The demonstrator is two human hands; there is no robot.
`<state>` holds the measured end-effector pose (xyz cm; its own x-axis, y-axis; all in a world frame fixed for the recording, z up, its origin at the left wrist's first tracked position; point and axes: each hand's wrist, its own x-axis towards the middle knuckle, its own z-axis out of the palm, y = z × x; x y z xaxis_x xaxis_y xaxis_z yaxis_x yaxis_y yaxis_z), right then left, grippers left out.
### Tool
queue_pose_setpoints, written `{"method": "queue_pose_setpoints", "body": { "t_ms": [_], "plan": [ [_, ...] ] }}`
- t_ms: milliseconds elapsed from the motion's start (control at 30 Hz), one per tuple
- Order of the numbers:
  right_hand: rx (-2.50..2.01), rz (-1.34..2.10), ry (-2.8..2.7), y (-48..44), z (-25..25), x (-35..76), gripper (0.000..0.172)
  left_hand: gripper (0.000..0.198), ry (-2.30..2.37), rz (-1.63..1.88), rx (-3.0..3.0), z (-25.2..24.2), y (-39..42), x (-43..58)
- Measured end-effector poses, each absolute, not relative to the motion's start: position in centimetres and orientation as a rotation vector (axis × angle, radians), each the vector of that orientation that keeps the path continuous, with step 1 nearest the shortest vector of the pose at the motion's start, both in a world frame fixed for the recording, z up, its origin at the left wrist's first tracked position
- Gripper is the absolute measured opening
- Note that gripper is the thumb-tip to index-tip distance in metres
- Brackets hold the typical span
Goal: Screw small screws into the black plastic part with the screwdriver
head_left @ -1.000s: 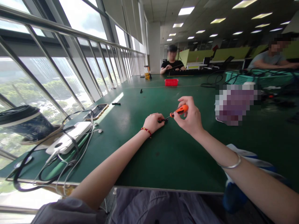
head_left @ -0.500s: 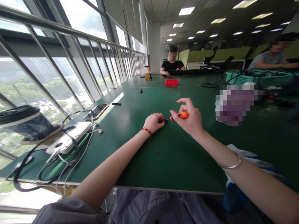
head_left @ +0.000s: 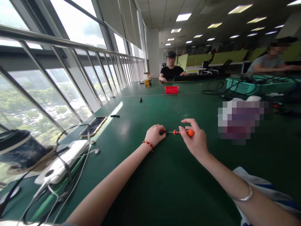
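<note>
My right hand (head_left: 195, 138) is closed on the orange and black handle of a screwdriver (head_left: 183, 132), with the index finger raised off it. The thin metal shaft points left toward a small black part (head_left: 164, 132), which my left hand (head_left: 155, 136) pinches close to the green tabletop (head_left: 145, 175). The fingers of my left hand cover much of that part, so its kind is unclear. Whether the screwdriver's tip touches it, I cannot tell.
Two small black pieces (head_left: 115, 115) (head_left: 141, 100) and a red tray (head_left: 171, 90) lie farther off. At left are a phone (head_left: 93, 126), a white power strip (head_left: 62, 161), cables and a cup (head_left: 22, 149). A teal basket (head_left: 242, 86) stands right; two people sit beyond.
The view has tilted upward, so things sit lower in the picture. The screwdriver now lies nearly level, and both hands keep their holds.
</note>
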<state>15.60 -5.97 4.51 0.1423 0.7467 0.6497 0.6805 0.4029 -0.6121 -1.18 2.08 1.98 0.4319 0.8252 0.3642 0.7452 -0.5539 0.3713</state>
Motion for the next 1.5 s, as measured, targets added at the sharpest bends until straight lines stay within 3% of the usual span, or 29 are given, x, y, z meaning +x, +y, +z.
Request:
{"method": "queue_pose_setpoints", "body": {
  "t_ms": [333, 500, 700, 900, 1100, 1300, 1500],
  "plan": [
    [-1.291, 0.025, -1.564, -5.5, 4.2, 15.6, 0.026, 0.01, 1.424, 0.705, 2.563, 1.9, 4.1, -0.1],
    [-1.299, 0.162, -1.598, -5.3, 4.1, 15.4, 0.01, 0.009, 1.458, 0.704, 2.507, 1.8, 4.3, -0.3],
    [-1.254, 0.025, -1.583, -5.6, 4.6, 14.9, 0.032, 0.011, 1.44, 0.732, 2.44, 2.2, 3.9, -0.5],
    [-1.324, 0.11, -1.629, -5.9, 4.3, 14.6, 0.014, 0.01, 1.419, 0.724, 2.457, 2.0, 3.9, -0.5],
    [-1.308, 0.01, -1.538, -5.6, 4.5, 14.7, 0.032, 0.009, 1.419, 0.719, 2.464, 2.1, 3.9, -0.4],
    [-1.297, 0.142, -1.589, -5.4, 4.4, 15.2, 0.014, 0.009, 1.41, 0.724, 2.466, 2.1, 3.9, -0.4],
    [-1.275, 0.014, -1.526, -5.5, 4.4, 15.1, 0.038, 0.009, 1.402, 0.733, 2.443, 2.2, 3.8, -0.4]
  ]
}}
